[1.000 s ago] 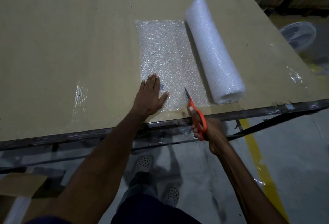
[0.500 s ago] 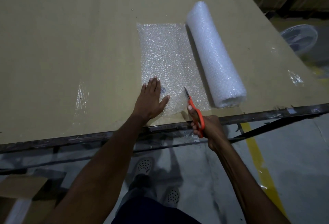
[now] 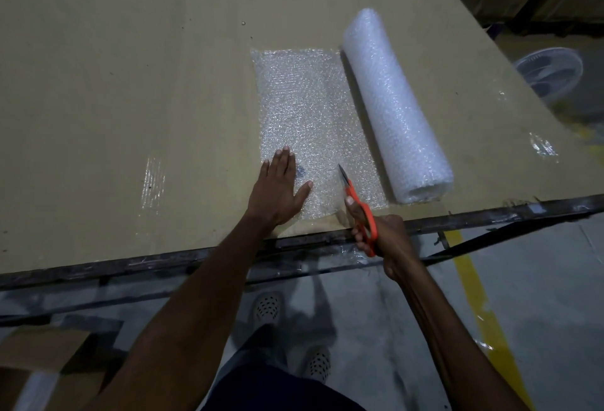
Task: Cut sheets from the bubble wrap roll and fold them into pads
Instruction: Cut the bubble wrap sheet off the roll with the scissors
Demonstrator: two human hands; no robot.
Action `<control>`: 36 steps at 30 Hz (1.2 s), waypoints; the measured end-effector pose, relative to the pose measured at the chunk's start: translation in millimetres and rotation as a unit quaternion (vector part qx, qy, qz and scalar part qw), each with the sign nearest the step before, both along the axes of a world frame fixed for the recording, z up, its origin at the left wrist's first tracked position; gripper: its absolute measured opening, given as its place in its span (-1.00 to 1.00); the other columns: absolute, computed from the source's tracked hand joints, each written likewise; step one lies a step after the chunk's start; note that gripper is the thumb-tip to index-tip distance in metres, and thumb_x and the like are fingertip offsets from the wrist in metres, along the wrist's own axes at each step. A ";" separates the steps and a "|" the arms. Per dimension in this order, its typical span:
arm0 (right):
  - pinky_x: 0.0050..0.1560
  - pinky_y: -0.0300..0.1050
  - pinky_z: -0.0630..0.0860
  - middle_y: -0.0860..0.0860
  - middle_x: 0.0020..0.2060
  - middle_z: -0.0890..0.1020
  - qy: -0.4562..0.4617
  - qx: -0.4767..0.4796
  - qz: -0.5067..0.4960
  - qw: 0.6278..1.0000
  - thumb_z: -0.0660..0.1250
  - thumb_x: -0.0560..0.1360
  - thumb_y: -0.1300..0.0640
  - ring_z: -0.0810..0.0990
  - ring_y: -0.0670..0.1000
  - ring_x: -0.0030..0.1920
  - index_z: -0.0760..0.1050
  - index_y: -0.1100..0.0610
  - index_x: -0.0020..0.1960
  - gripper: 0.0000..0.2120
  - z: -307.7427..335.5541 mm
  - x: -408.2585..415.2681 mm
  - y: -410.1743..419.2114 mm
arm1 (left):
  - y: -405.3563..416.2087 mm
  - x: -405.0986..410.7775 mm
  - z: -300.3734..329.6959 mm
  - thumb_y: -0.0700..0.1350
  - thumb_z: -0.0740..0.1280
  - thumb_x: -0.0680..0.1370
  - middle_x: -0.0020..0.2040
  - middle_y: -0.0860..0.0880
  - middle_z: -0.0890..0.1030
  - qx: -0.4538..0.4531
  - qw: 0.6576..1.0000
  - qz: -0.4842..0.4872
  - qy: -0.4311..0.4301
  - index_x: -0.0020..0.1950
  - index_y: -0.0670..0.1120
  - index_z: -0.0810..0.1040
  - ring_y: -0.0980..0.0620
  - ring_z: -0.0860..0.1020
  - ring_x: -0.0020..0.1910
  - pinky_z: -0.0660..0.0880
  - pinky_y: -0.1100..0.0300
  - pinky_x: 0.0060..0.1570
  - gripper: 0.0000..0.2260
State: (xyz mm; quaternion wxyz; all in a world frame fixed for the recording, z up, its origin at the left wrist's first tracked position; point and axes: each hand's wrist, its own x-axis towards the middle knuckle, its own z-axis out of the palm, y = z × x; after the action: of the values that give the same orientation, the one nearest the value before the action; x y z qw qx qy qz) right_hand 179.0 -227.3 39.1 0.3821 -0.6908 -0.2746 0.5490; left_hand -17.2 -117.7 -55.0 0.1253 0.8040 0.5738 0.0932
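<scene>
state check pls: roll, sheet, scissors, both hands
bubble wrap roll: lying on the table, partly unrolled.
unrolled sheet: flat, left of the roll, still joined to it.
scissors: blades at the sheet's near edge, pointing away from the person.
left hand: flat, pressing the sheet's near left corner.
right hand: grips the orange scissor handles.
</scene>
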 end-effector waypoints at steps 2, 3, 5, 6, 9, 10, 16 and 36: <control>-0.48 -0.20 0.26 0.17 -0.41 0.54 0.000 0.000 0.002 1.000 0.56 0.23 -0.29 0.40 0.02 -0.51 0.58 0.21 -0.28 -0.46 1.1 -1.4 0.8 | -0.4 0.3 0.1 0.25 -0.04 0.66 0.63 -0.17 -0.09 -0.001 1.000 -0.001 0.002 0.62 -0.22 -0.06 -0.07 -0.12 0.60 -0.16 -0.01 0.55 -0.29; -0.48 -0.20 0.28 0.16 -0.42 0.54 -0.001 -0.001 0.002 1.000 0.56 0.25 -0.29 0.41 0.02 -0.50 0.59 0.21 -0.26 -0.46 2.8 -2.9 2.4 | -0.5 0.1 0.2 0.25 -0.04 0.66 0.63 -0.17 -0.09 -0.002 1.000 -0.002 0.003 0.62 -0.22 -0.06 -0.07 -0.12 0.60 -0.16 -0.02 0.55 -0.29; -0.51 -0.24 0.29 0.15 -0.44 0.54 -0.002 -0.001 -0.003 1.000 0.56 0.29 -0.25 0.41 0.02 -0.52 0.59 0.22 -0.26 -0.49 5.8 -4.8 6.8 | -0.4 -0.6 0.4 0.26 -0.06 0.65 0.63 -0.17 -0.08 -0.001 1.000 -0.003 0.004 0.61 -0.22 -0.06 -0.08 -0.12 0.60 -0.15 -0.02 0.55 -0.29; -0.53 -0.25 0.28 0.15 -0.45 0.54 -0.006 -0.003 -0.004 1.000 0.57 0.31 -0.22 0.41 0.01 -0.54 0.59 0.23 -0.27 -0.51 7.0 -4.6 8.0 | -0.6 -0.4 0.6 0.26 -0.06 0.65 0.63 -0.17 -0.08 -0.003 1.000 -0.002 0.002 0.61 -0.22 -0.05 -0.07 -0.12 0.60 -0.16 -0.02 0.55 -0.29; -0.56 -0.27 0.30 0.15 -0.45 0.54 -0.014 -0.007 -0.003 1.000 0.57 0.34 -0.19 0.42 -0.01 -0.56 0.60 0.26 -0.25 -0.52 7.0 -1.4 8.3 | 0.5 -0.2 0.5 0.25 -0.02 0.65 0.63 -0.16 -0.08 -0.009 1.000 -0.004 -0.008 0.62 -0.22 -0.05 -0.08 -0.11 0.60 -0.15 -0.03 0.54 -0.29; -0.57 -0.27 0.31 0.15 -0.44 0.55 -0.014 -0.007 0.000 1.000 0.57 0.33 -0.19 0.42 -0.01 -0.55 0.60 0.27 -0.25 -0.51 6.8 -0.3 7.7 | 2.8 -2.2 1.9 0.26 0.01 0.64 0.63 -0.17 -0.05 -0.012 1.000 -0.009 -0.008 0.61 -0.22 -0.02 -0.10 -0.07 0.60 -0.11 -0.04 0.54 -0.28; -0.57 -0.27 0.32 0.13 -0.44 0.54 -0.002 -0.010 0.007 1.000 0.55 0.25 -0.28 0.43 -0.01 -0.53 0.58 0.20 -0.27 -0.48 11.5 1.4 9.6 | 54.8 -9.3 41.6 0.42 0.15 0.37 0.25 -0.15 0.50 -0.008 1.000 -0.010 0.010 0.28 -0.13 0.48 -0.16 0.44 0.24 0.37 -0.01 0.15 -0.25; -0.52 -0.24 0.33 0.14 -0.41 0.55 -0.014 -0.037 -0.006 0.999 0.53 0.36 -0.23 0.44 0.01 -0.52 0.63 0.25 -0.20 -0.51 12.3 -0.7 20.2 | 110.1 5.9 16.8 0.30 0.03 0.63 0.61 -0.23 0.05 -0.062 0.996 -0.054 -0.036 0.59 -0.20 0.11 -0.18 0.00 0.59 -0.01 -0.16 0.53 -0.29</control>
State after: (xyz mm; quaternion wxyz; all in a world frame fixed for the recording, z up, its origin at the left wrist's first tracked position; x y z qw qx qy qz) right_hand 178.3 -207.1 51.4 0.3556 -0.7136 -0.2550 0.5471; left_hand -11.3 -7.6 -38.2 0.1998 0.8207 0.5293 0.0795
